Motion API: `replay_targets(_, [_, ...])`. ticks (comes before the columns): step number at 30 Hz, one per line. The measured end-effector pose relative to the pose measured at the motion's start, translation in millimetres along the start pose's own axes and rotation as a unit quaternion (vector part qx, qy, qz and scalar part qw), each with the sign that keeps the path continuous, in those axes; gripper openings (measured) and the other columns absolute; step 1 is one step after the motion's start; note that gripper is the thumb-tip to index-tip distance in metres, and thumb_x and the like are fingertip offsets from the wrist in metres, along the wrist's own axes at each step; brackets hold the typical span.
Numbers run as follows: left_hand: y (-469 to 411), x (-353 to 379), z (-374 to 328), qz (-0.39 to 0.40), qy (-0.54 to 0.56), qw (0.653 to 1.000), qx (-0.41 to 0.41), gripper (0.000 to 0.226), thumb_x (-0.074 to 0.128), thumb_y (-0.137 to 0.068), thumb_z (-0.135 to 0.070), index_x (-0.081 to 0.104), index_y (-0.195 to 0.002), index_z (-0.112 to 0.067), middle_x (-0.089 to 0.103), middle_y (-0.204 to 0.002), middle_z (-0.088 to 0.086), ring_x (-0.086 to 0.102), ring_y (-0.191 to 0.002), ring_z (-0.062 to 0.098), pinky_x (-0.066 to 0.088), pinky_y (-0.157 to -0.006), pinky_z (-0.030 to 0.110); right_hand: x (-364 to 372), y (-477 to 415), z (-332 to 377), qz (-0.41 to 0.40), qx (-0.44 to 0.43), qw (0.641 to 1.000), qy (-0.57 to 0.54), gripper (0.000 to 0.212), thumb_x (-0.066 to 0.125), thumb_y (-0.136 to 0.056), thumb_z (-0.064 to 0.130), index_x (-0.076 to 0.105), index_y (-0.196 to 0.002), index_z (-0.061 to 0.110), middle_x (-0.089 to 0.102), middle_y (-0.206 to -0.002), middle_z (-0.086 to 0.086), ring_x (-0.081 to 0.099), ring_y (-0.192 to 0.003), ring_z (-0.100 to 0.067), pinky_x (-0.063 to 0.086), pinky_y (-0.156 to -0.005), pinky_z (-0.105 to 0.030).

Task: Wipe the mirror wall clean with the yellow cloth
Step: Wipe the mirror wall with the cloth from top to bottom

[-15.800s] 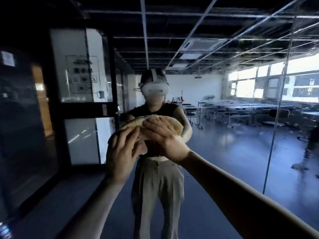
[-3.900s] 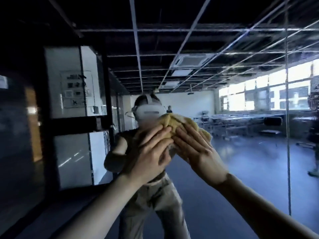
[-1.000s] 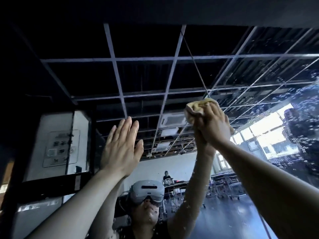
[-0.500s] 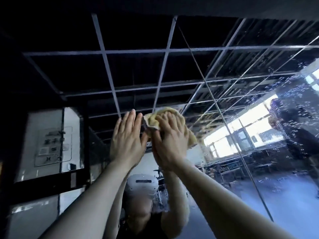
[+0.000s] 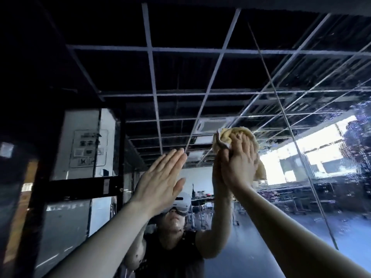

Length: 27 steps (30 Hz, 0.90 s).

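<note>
High on the large reflective mirror wall [image 5: 200, 73], the right hand [image 5: 239, 167] grips the crumpled yellow cloth [image 5: 228, 137]. Its fingers curl over the wad and press it to the glass, apparently so the whole pad rubs at once. The left hand [image 5: 160, 177] holds nothing: it is flat, fingers straight and together, raised just left of the other hand, probably bracing, though contact cannot be confirmed. The cloth bulges above and right of the right hand, with a droplet-speckled patch [image 5: 357, 141] of glass further right.

Both arms reach up, the left hand [image 5: 160, 183] flat with straight fingers, the right hand [image 5: 239, 165] higher, fingers curled.
</note>
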<state>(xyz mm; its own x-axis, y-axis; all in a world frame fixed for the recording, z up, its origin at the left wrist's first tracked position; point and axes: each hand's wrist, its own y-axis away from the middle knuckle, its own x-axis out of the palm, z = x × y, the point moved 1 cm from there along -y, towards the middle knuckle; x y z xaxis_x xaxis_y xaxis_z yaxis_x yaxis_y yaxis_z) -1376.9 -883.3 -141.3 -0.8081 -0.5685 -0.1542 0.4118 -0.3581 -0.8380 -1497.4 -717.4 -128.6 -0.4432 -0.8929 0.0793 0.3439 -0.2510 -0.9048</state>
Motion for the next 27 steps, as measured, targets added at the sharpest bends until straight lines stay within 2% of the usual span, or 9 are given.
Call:
replay_targets(3, [14.6,-10.2,35.4,0.014,-0.016,0.999,-0.036,0.062,0.012,-0.097,-0.048,0.025,-0.146,-0.012,0.021,-0.153,0.005,0.021,-0.141,0.018,0.009,-0.115,0.033,12.3,-6.0,37.3,0.014,0.003,1.0,0.003,0.064,0.022,-0.086,0.044,0.023,-0.149,0.029,0.01,-0.159,0.001,0.001,-0.146,-0.017,-0.005,-0.115,-0.038])
replay_targets(6, [34.0,-19.3,67.8,-0.009,0.034,0.99,-0.138,0.073,0.003,-0.086,-0.058,0.004,-0.146,-0.015,-0.002,-0.154,-0.001,-0.002,-0.141,0.011,-0.002,-0.114,0.027,37.7,11.6,93.2,0.091,-0.111,0.99,0.015,0.055,0.028,-0.098,0.043,0.016,-0.15,0.03,0.002,-0.16,0.002,-0.005,-0.146,-0.018,-0.008,-0.116,-0.041])
replay_targets(11, [70.0,-21.3,75.1,-0.002,0.026,0.985,-0.169,0.066,0.015,-0.092,-0.047,0.038,-0.141,-0.008,0.032,-0.15,0.008,0.028,-0.139,0.019,0.019,-0.113,0.03,62.6,59.9,144.7,0.148,-0.254,0.956,0.014,0.053,0.028,-0.098,0.048,0.022,-0.148,0.033,0.006,-0.159,0.006,-0.006,-0.146,-0.014,-0.01,-0.117,-0.037])
replay_targets(14, [87.1,-15.4,83.8,0.018,0.01,0.989,-0.148,0.061,0.017,-0.097,-0.045,0.034,-0.142,-0.006,0.029,-0.152,0.007,0.026,-0.139,0.017,0.016,-0.113,0.031,44.8,48.7,116.8,0.134,-0.312,0.94,0.031,0.064,0.022,-0.088,0.061,0.033,-0.145,0.034,0.017,-0.157,0.006,0.005,-0.145,-0.014,-0.006,-0.11,-0.026])
replay_targets(16, [99.3,-13.9,96.3,0.029,-0.002,0.991,-0.13,0.059,0.013,-0.098,-0.044,0.028,-0.143,-0.009,0.024,-0.154,0.004,0.022,-0.141,0.016,0.015,-0.112,0.031,37.0,47.3,91.5,0.093,-0.285,0.954,0.024,0.065,0.026,-0.084,0.061,0.042,-0.14,0.032,0.028,-0.154,0.004,0.015,-0.144,-0.018,-0.001,-0.11,-0.027])
replay_targets(19, [118.1,-16.1,117.0,0.046,0.009,0.992,-0.118,0.058,0.009,-0.1,-0.038,0.032,-0.141,-0.006,0.032,-0.15,0.009,0.026,-0.139,0.02,0.014,-0.113,0.031,40.6,64.8,79.8,0.022,-0.168,0.986,0.012,0.067,0.026,-0.08,0.055,0.045,-0.139,0.028,0.032,-0.153,-0.001,0.019,-0.143,-0.025,0.008,-0.117,-0.043])
replay_targets(22, [135.4,-19.5,135.3,0.037,-0.023,0.991,-0.123,0.056,0.005,-0.1,-0.039,0.023,-0.145,-0.011,0.032,-0.15,0.007,0.03,-0.138,0.021,0.019,-0.111,0.035,53.5,85.0,106.9,0.026,-0.055,0.998,-0.01,0.077,0.013,-0.075,0.057,0.034,-0.145,0.029,0.018,-0.157,0.003,0.006,-0.146,-0.019,-0.005,-0.116,-0.035])
replay_targets(24, [142.4,-23.4,142.0,0.028,-0.046,0.99,-0.128,0.051,0.012,-0.1,-0.041,0.022,-0.145,-0.02,0.032,-0.15,0.005,0.032,-0.137,0.021,0.019,-0.111,0.036,65.0,95.0,135.6,0.037,-0.056,0.998,-0.012,0.073,0.014,-0.08,0.053,0.028,-0.147,0.03,0.012,-0.159,0.003,0.001,-0.146,-0.017,-0.008,-0.115,-0.034])
replay_targets(27, [148.5,-31.1,141.5,0.043,-0.05,0.988,-0.137,0.053,0.03,-0.092,-0.044,0.039,-0.14,-0.022,0.041,-0.145,0.009,0.04,-0.133,0.025,0.026,-0.111,0.036,92.7,121.4,190.1,0.112,-0.171,0.979,-0.004,0.063,0.017,-0.089,0.052,0.019,-0.149,0.033,0.002,-0.159,0.005,-0.009,-0.146,-0.017,-0.016,-0.113,-0.036])
